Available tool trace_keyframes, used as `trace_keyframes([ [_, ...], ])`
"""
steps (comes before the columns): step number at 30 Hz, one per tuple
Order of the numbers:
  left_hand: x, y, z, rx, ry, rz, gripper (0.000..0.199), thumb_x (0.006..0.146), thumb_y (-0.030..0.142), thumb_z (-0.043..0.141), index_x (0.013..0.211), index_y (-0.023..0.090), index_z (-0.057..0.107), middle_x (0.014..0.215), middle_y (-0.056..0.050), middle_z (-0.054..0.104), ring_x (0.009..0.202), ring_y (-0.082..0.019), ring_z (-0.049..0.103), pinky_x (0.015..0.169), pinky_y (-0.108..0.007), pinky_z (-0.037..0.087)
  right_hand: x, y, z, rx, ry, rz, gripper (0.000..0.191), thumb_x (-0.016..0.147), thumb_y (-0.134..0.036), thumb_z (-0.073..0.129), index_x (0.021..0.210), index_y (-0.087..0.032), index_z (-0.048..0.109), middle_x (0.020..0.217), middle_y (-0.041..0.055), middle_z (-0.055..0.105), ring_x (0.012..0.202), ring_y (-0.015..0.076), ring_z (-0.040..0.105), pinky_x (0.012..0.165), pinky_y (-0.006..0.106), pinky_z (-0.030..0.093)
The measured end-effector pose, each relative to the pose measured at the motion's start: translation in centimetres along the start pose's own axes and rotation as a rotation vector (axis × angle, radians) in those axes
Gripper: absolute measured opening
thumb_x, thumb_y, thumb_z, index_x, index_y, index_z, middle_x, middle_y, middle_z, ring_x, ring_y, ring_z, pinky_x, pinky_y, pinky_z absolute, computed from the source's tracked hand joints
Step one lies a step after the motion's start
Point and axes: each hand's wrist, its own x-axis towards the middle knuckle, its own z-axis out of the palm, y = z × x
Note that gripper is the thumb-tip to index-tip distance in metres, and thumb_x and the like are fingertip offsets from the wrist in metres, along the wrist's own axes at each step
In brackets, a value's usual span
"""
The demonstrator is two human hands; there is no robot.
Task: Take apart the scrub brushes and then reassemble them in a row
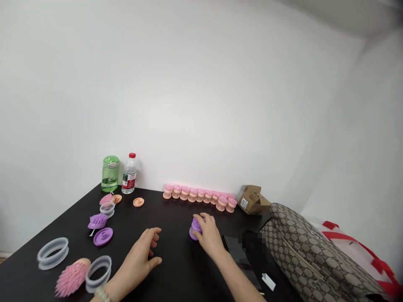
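Note:
My right hand [208,235] has its fingers around a purple bristled scalp brush [196,225], which stands upright on the black table. A paler ring shows round the brush's waist, and part of it is hidden by my fingers. To the left, my left hand [142,256] hovers over the table with thumb and fingers apart and nothing between them. Nearest to it are a clear ring [108,274], a purple disc-shaped base [103,237] and a purple bristled head [97,221] with a white stem. A pink bristled piece [71,277] lies at the front left.
Several pink brushes [192,194] stand in a row along the wall. Clear rings [53,253] and peach discs [138,202] lie at left. A green bottle [110,174] and water bottle [129,174] stand behind. At right are a cardboard box [252,200] and a patterned bag [302,251].

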Motion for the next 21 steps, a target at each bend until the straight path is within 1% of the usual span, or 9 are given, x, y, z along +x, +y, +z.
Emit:
trace_keyframes([
  [3,-0.1,0.4,0.0,0.03,0.003,0.018,0.061,0.066,0.007,0.061,0.123,0.028,0.052,0.111,-0.004,0.056,0.095,-0.022,0.058,0.078,-0.034,0.053,2.5,4.1,0.0,-0.119,0.036,0.096,0.05,0.074,-0.008,0.068,0.122,-0.022,0.064,0.122,0.0148,0.059,0.116,0.0362,0.057,0.098,0.046,0.05],
  [5,-0.1,0.2,0.1,0.044,-0.001,0.014,0.062,0.065,0.006,0.06,0.122,0.028,0.053,0.112,-0.004,0.056,0.097,-0.023,0.058,0.077,-0.033,0.053,4.0,6.2,0.3,-0.186,0.067,0.154,0.05,0.075,-0.01,0.069,0.124,-0.021,0.061,0.121,0.0139,0.058,0.118,0.0356,0.056,0.099,0.045,0.049],
  [8,0.0,-0.5,0.4,0.06,0.01,0.001,0.065,0.063,0.005,0.059,0.123,0.029,0.054,0.113,-0.004,0.056,0.096,-0.022,0.058,0.076,-0.032,0.052,5.9,8.8,0.7,-0.268,0.111,0.251,0.046,0.08,-0.011,0.069,0.124,-0.017,0.059,0.124,0.0146,0.057,0.118,0.0326,0.057,0.097,0.043,0.049],
  [11,0.1,-0.9,0.5,0.079,0.02,-0.015,0.065,0.062,0.005,0.059,0.123,0.029,0.055,0.115,-0.003,0.056,0.097,-0.021,0.058,0.077,-0.03,0.051,7.3,10.6,1.4,-0.329,0.122,0.358,0.032,0.09,-0.021,0.067,0.121,-0.015,0.059,0.124,0.0112,0.06,0.109,0.0262,0.062,0.091,0.043,0.053],
  [13,0.0,-0.8,0.5,0.099,0.008,-0.025,0.064,0.062,0.005,0.059,0.121,0.028,0.055,0.117,-0.004,0.056,0.099,-0.021,0.059,0.078,-0.029,0.051,7.6,11.2,2.0,-0.355,0.106,0.398,0.029,0.095,-0.03,0.063,0.12,-0.016,0.06,0.121,0.0078,0.063,0.103,0.0227,0.064,0.088,0.043,0.055],
  [15,-0.2,-0.5,0.5,0.117,-0.005,-0.024,0.062,0.063,0.005,0.06,0.12,0.028,0.055,0.12,-0.004,0.055,0.101,-0.021,0.059,0.081,-0.029,0.05,7.4,11.1,2.8,-0.368,0.069,0.381,0.026,0.096,-0.034,0.062,0.116,-0.016,0.062,0.119,0.0073,0.064,0.103,0.0223,0.064,0.09,0.044,0.054],
  [18,-0.5,-0.1,0.5,0.133,-0.022,-0.003,0.061,0.064,0.005,0.061,0.119,0.03,0.056,0.123,-0.002,0.055,0.105,-0.021,0.059,0.085,-0.029,0.049,6.5,10.0,4.3,-0.349,-0.034,0.27,0.021,0.096,-0.035,0.061,0.106,-0.017,0.065,0.113,0.0067,0.066,0.105,0.0223,0.063,0.091,0.043,0.052],
  [21,-0.7,0.1,0.4,0.134,-0.07,0.013,0.061,0.064,0.004,0.061,0.119,0.032,0.056,0.123,-0.001,0.055,0.105,-0.022,0.059,0.088,-0.03,0.049,5.8,8.9,5.3,-0.321,-0.131,0.185,0.024,0.096,-0.036,0.061,0.112,-0.018,0.065,0.116,0.0069,0.066,0.106,0.0223,0.064,0.091,0.043,0.053],
])
